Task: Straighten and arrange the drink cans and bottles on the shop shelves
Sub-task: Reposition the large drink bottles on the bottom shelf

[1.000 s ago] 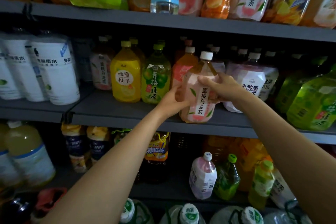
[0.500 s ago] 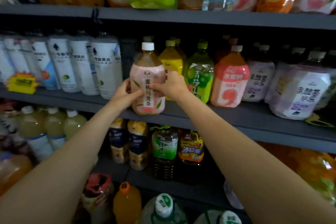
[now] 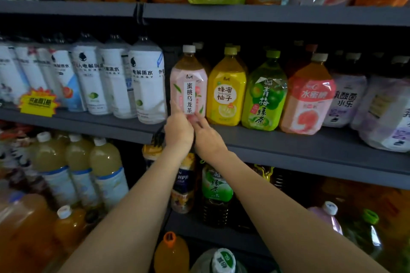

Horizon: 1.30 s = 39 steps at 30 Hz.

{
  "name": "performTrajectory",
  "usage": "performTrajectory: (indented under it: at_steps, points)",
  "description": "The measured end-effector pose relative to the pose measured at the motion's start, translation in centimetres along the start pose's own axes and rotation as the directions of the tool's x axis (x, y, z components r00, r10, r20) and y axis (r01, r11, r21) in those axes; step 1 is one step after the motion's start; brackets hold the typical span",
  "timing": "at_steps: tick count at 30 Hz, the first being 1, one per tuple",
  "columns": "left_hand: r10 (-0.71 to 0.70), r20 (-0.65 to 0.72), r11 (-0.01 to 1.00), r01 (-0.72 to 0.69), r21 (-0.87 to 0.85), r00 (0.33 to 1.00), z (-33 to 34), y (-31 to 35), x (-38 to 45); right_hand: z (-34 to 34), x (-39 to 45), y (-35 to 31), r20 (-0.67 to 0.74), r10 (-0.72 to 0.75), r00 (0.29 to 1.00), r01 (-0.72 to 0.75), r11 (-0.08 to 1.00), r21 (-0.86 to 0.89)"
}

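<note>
1. Middle shelf (image 3: 310, 153), grey, spanning the view: front row holding white electrolyte-water bottles (image 3: 146, 80) toward the left end, then tea and juice bottles running toward the right end.
2. Pink peach oolong bottle (image 3: 188, 86) upright near the shelf's front edge, at the left end of the tea row, just beside the yellow honey-citrus bottle (image 3: 227, 93) on one side and near the white bottles on the other; label facing outward.
3. Step in hand, by judgement: seating and squaring this bottle in its slot. Next move likely a small push back toward the row line and a slight twist to centre the label, gently enough not to knock the yellow neighbour.
4. Left hand (image 3: 178, 131) and right hand (image 3: 207, 139) both at the bottle's base, touching each other. Left fingers seem to wrap the lower left side; right fingers (image 3: 203, 123) stretched fairly straight against the lower front, pressing rather than clasping.
5. Against 0.5 s ago: bottle then held higher up its body by both hands, seemingly at the shelf's front lip; now set in line, with hands dropped to the base. Against 1 s ago: bottle then much further right along the shelf, beyond the green plum tea bottle (image 3: 264, 95).
</note>
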<state>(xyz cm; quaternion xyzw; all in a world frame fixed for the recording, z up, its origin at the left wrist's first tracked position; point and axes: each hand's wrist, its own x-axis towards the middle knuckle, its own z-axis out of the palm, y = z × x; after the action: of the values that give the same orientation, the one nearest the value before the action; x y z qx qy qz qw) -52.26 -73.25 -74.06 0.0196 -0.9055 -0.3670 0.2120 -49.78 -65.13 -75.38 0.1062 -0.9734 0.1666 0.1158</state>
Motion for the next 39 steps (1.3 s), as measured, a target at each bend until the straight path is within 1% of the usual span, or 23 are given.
performTrajectory:
  at_steps: [2, 5, 6, 8, 9, 10, 12, 13, 15, 17, 18, 20, 22, 23, 25, 27, 29, 31, 32, 34, 36, 38, 39]
  points:
    - [0.045, 0.134, 0.997, -0.053, 0.058, 0.99, 1.5, -0.5, -0.4, 0.3, 0.7, 0.5, 0.044, 0.047, 0.998, -0.046, 0.998, -0.036]
    - [-0.033, 0.295, 0.98, -0.027, 0.195, 0.955, 1.2, -1.1, 0.6, 0.3, 1.4, 0.5, 0.065, 0.071, 0.995, -0.067, 0.995, -0.07]
    - [-0.064, 0.338, 0.979, -0.006, 0.202, 0.939, 1.1, -1.4, 0.8, 0.3, 1.4, 0.5, 0.076, 0.081, 0.994, -0.074, 0.993, -0.09]
    - [-0.044, 0.373, 0.976, -0.041, 0.215, 0.927, 0.7, -1.6, 0.4, 0.1, 1.8, 0.5, 0.109, 0.1, 0.989, -0.091, 0.993, -0.081]
    - [-0.012, 0.347, 0.976, -0.064, 0.207, 0.938, 0.4, -1.6, -0.1, 0.0, 1.9, 0.5, 0.116, 0.103, 0.988, -0.097, 0.994, -0.055]
    - [0.014, 0.274, 0.982, -0.064, 0.178, 0.962, 0.3, -1.5, -0.7, 0.0, 1.9, 0.5, 0.11, 0.093, 0.99, -0.091, 0.996, -0.024]
    - [0.07, 0.049, 0.987, -0.076, 0.144, 0.996, 0.1, -1.3, -2.4, -0.4, 0.9, 0.6, 0.056, 0.026, 0.998, -0.03, 0.996, 0.083]
    - [0.125, -0.035, 0.982, -0.119, 0.145, 0.992, 0.2, -1.2, -3.5, -0.6, -0.1, 0.7, -0.001, -0.025, 1.0, 0.025, 0.99, 0.139]
    - [0.3, -0.123, 0.952, -0.288, 0.108, 0.946, 0.9, -1.1, -5.9, -1.6, -2.7, 1.7, -0.149, -0.108, 0.983, 0.132, 0.978, 0.16]
    - [0.51, -0.137, 0.86, -0.506, 0.063, 0.849, 2.1, -0.3, -8.2, -3.5, -6.0, 3.7, -0.254, -0.156, 0.954, 0.182, 0.98, 0.079]
    - [0.601, -0.119, 0.799, -0.597, 0.071, 0.791, 2.9, 0.2, -9.4, -4.6, -7.6, 4.9, -0.263, -0.166, 0.951, 0.181, 0.983, 0.037]
    - [0.711, -0.021, 0.702, -0.708, 0.079, 0.703, 5.2, 1.7, -11.8, -6.3, -10.6, 7.9, -0.199, -0.128, 0.972, 0.119, 0.991, -0.055]
    - [0.747, 0.131, 0.653, -0.756, 0.034, 0.651, 7.9, 3.1, -14.2, -7.3, -13.2, 11.1, -0.068, -0.001, 0.998, -0.009, 0.988, -0.152]
    - [0.748, 0.205, 0.646, -0.763, -0.01, 0.631, 9.2, 3.9, -15.3, -7.7, -14.4, 12.4, -0.011, 0.056, 0.998, -0.057, 0.982, -0.178]
    - [0.738, 0.314, 0.649, -0.756, -0.086, 0.598, 10.8, 5.7, -16.9, -7.9, -16.8, 14.7, 0.051, 0.109, 0.993, -0.098, 0.978, -0.185]
    - [0.734, 0.367, 0.645, -0.755, -0.113, 0.572, 12.3, 6.9, -18.0, -7.6, -18.3, 16.4, 0.1, 0.15, 0.984, -0.119, 0.958, -0.261]
    - [0.729, 0.414, 0.642, -0.754, -0.139, 0.545, 13.6, 7.3, -19.3, -6.6, -19.4, 17.9, 0.185, 0.193, 0.963, -0.131, 0.944, -0.302]
    - [0.662, 0.53, 0.67, -0.736, -0.101, 0.53, 15.1, 7.0, -20.3, -5.1, -20.6, 20.5, 0.241, 0.252, 0.937, -0.172, 0.935, -0.312]
    - [0.601, 0.614, 0.688, -0.723, -0.071, 0.512, 15.9, 6.7, -20.7, -4.3, -21.2, 22.1, 0.269, 0.306, 0.913, -0.211, 0.92, -0.329]
    - [0.457, 0.77, 0.721, -0.693, -0.028, 0.445, 16.8, 6.7, -21.1, -2.8, -22.1, 25.4, 0.305, 0.459, 0.834, -0.354, 0.871, -0.342]
    - [0.385, 0.823, 0.762, -0.647, -0.028, 0.417, 17.3, 6.7, -21.5, -1.3, -22.3, 27.4, 0.329, 0.539, 0.776, -0.481, 0.842, -0.244]
    - [0.351, 0.839, 0.795, -0.605, -0.033, 0.416, 17.4, 6.6, -21.8, 0.1, -22.1, 28.0, 0.302, 0.566, 0.767, -0.566, 0.819, -0.097]
    - [0.342, 0.844, 0.795, -0.606, -0.026, 0.414, 17.5, 6.4, -21.9, 0.7, -22.1, 27.9, 0.257, 0.577, 0.776, -0.581, 0.811, -0.066]
